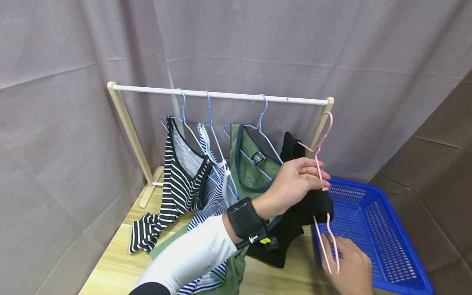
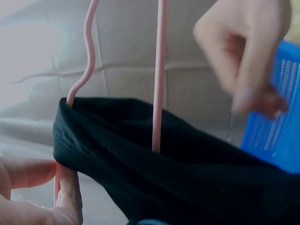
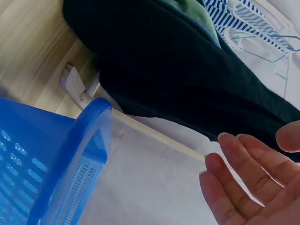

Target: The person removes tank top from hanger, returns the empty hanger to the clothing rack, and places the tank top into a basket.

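My left hand (image 1: 298, 176) pinches a pink clothes hanger (image 2: 160, 70) beside the black garment's (image 1: 287, 221) opening. One side of the hanger runs inside the black cloth, and its lower end sticks out below. The hanger's hook points up, off the rail. Just past that lower end is my right hand (image 1: 348, 260), apart from the hanger in the left wrist view. Relaxed fingers (image 3: 243, 173) of the right hand show in the right wrist view, holding nothing, near the edge of the black cloth.
A wooden rack with a white rail (image 1: 228, 95) carries a black-striped top (image 1: 177, 180), a blue-striped top (image 1: 217, 188) and a green top (image 1: 239, 155) on blue hangers. At the right stands a blue plastic basket (image 1: 398, 229). Everything is on a wooden table (image 1: 287, 278).
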`<state>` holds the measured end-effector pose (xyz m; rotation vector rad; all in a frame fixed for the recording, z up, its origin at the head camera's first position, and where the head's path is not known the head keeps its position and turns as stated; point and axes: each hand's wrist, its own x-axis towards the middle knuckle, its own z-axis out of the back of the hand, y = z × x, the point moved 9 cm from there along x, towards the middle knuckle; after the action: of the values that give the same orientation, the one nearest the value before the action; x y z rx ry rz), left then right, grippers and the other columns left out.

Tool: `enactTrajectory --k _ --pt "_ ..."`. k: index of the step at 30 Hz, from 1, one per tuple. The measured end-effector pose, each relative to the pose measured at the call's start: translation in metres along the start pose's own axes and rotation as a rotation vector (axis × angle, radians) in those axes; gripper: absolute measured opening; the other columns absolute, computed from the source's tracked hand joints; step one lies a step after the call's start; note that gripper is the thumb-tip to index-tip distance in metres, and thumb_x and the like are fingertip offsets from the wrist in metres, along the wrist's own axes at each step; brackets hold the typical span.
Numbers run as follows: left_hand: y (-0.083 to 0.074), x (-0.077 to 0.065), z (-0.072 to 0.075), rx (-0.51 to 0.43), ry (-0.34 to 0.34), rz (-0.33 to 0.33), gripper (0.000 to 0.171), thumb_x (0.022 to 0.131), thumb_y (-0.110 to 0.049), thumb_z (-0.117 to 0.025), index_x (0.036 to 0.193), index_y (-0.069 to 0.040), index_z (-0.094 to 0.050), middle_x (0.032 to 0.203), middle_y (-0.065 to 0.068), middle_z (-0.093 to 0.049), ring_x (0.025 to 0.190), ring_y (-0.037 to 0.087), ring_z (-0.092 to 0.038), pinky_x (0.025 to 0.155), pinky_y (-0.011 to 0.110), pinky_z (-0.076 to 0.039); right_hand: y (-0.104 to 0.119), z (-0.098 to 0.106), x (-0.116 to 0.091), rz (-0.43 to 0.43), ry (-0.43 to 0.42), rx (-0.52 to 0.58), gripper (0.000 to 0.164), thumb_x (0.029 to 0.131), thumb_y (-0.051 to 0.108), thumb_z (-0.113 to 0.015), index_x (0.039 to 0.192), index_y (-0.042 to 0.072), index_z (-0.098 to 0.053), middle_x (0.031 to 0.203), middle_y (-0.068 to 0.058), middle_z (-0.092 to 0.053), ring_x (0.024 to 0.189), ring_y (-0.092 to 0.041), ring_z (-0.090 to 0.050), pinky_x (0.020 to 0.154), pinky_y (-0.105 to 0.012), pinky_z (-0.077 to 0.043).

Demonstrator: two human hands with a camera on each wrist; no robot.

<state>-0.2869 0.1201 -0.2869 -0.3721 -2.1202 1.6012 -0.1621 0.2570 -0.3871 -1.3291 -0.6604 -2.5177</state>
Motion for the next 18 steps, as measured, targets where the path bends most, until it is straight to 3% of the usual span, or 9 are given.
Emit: enactTrajectory --k 3,6,10,14,18 --pt "0.012 -0.008 -0.001 -0.018 0.002 0.028 0.042 0.091 0.016 -0.067 0.132 0.005 -0.062 0.118 0.035 -0.073 0.108 0.047 -0.077 0.081 0.023 -0.067 -0.002 0.0 -0.001 -0.016 0.014 0.029 0.006 0.085 0.014 -0.075 0.082 0.012 -0.08 0.077 -0.007 -0.077 0.073 -0.024 -0.069 0.062 -0.042 -0.053" --pt "0.02 -0.013 -0.001 -0.039 -0.001 0.037 0.042 0.091 0.016 -0.067 0.132 0.006 -0.062 0.118 0.036 -0.073 0.107 0.048 -0.077 0.08 0.023 -0.067 -0.005 0.0 -0.003 -0.06 0.031 0.058 0.007 0.083 0.012 -0.078 0.086 0.017 -0.082 0.082 -0.006 -0.079 0.08 -0.002 -0.07 0.066 -0.036 -0.054" --pt "0.023 -0.015 0.0 -0.05 -0.007 0.025 0.041 0.091 0.016 -0.067 0.131 0.006 -0.062 0.118 0.038 -0.072 0.107 0.048 -0.077 0.08 0.022 -0.067 -0.007 -0.001 -0.003 -0.106 0.047 0.067 0.01 0.081 0.011 -0.08 0.088 0.017 -0.084 0.084 -0.004 -0.08 0.089 0.023 -0.061 0.068 -0.03 -0.055" --pt "0.026 -0.015 0.001 -0.066 -0.005 0.019 0.041 0.091 0.017 -0.065 0.13 0.008 -0.062 0.119 0.041 -0.07 0.111 0.057 -0.071 0.077 0.019 -0.065 -0.006 -0.002 -0.001 -0.111 0.066 0.055 0.007 0.082 0.012 -0.079 0.087 0.016 -0.083 0.083 -0.003 -0.08 0.088 0.025 -0.058 0.068 -0.03 -0.055" --pt "0.027 -0.014 0.001 -0.088 0.002 0.008 0.04 0.091 0.018 -0.063 0.131 0.01 -0.061 0.121 0.044 -0.067 0.116 0.066 -0.063 0.078 0.02 -0.066 -0.003 -0.001 0.007 -0.081 0.066 0.051 0.006 0.081 0.01 -0.077 0.084 0.014 -0.081 0.083 -0.003 -0.08 0.082 0.012 -0.065 0.067 -0.029 -0.055"
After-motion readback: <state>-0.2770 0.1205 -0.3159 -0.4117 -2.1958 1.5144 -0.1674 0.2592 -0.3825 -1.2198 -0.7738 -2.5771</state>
